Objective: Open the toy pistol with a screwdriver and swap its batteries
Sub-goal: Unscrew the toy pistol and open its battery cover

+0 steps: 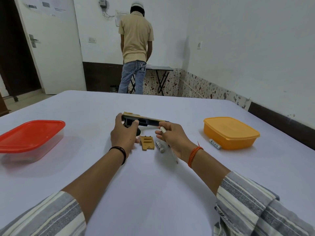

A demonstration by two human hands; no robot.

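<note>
Head view shows the left hand [123, 132] gripping the pistol [144, 120] by its handle, between both hands. The right hand [172, 139] pinches a battery [163, 129] and also keeps the screwdriver [175, 156]. Pistol looks light, stiff plastic; hold its body.

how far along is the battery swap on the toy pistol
Done: the cover is off and lies on the table, a battery beside it. In hand: left hand grips the pistol; right hand holds a battery at it. Left: another battery by the orange box, then the cover.
</note>
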